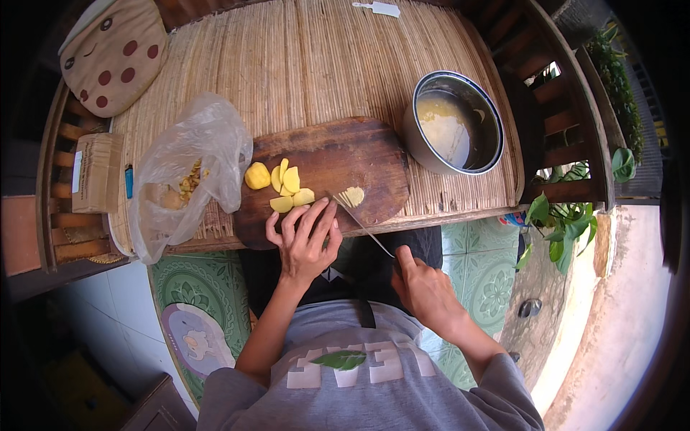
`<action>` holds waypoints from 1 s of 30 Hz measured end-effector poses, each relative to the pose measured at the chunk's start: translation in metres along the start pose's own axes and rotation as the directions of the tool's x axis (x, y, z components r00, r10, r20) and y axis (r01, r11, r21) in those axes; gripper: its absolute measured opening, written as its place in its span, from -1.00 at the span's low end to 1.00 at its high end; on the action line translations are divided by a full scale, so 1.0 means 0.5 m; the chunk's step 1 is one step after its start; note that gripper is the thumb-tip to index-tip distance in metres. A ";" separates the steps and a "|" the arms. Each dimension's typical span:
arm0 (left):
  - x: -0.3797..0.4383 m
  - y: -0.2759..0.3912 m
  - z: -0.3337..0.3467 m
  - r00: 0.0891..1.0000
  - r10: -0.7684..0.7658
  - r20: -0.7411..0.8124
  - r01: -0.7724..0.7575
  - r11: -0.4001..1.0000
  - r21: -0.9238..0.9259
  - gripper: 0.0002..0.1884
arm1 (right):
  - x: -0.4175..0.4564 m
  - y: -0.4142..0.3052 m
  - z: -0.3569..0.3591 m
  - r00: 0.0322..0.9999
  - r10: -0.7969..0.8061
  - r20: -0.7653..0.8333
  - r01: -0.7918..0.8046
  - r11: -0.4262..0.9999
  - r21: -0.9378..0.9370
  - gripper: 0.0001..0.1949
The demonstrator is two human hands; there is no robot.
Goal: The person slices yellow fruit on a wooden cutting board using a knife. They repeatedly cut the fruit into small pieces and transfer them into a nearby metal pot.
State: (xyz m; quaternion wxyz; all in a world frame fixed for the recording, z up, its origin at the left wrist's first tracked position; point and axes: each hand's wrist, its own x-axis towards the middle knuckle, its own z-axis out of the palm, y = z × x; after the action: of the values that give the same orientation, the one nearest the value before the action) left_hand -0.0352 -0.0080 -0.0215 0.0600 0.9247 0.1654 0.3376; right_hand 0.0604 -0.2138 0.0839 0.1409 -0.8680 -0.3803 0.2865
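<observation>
My right hand [428,293] grips a kitchen knife [367,230] by its handle, the thin blade slanting up and left to the wooden cutting board [345,145]. Beside the blade, my left hand [307,242] rests bent fingers on the board's near edge. Whatever lies under those fingertips is hidden. Right of the knife's tip is a small fan of thin pale-yellow strips [352,197]. Several flat yellow slices [291,180], apparently potato, lie above my left fingers. A peeled whole potato [257,176] sits to their left.
A metal pot [412,134] with cloudy liquid stands right of the board. At left are a clear plastic bag [188,129] with peelings, a blue lighter [129,181] and a cardboard box [97,172]. A white peeler-like tool [380,8] lies at the far edge. Wooden railings flank the mat-covered bench.
</observation>
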 end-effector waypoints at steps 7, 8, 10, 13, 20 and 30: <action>-0.003 0.000 0.004 1.000 -0.003 -0.006 0.003 1.000 -0.005 -0.68 | 0.010 0.004 0.009 1.000 -0.029 -0.008 0.029 1.000 -0.007 -0.79; -0.003 0.000 0.003 1.000 -0.003 -0.003 0.003 1.000 -0.007 -0.67 | 0.014 0.006 0.013 0.999 -0.037 -0.011 0.037 0.999 -0.001 -0.79; -0.003 -0.001 0.001 1.000 -0.003 -0.003 0.003 1.000 -0.009 -0.67 | 0.020 0.009 0.021 0.999 -0.045 -0.018 0.046 0.999 0.010 -0.79; -0.003 0.000 0.003 1.000 0.000 -0.009 0.000 1.000 -0.011 -0.65 | 0.024 0.013 0.027 0.999 -0.046 -0.021 0.047 0.998 0.051 -0.78; -0.003 -0.003 0.002 1.000 0.002 -0.012 -0.002 1.000 -0.025 -0.66 | 0.030 0.018 0.031 1.000 -0.027 0.014 0.023 0.973 0.231 -0.74; -0.001 -0.001 0.001 1.000 0.000 -0.004 0.000 1.000 -0.028 -0.67 | 0.004 0.006 0.012 1.000 -0.008 0.010 0.006 0.985 0.170 -0.74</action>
State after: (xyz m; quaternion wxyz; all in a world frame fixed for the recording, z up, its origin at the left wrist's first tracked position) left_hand -0.0355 -0.0076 -0.0225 0.0727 0.9231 0.1607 0.3416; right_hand 0.0596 -0.2144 0.0771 0.2135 -0.8499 -0.3582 0.3221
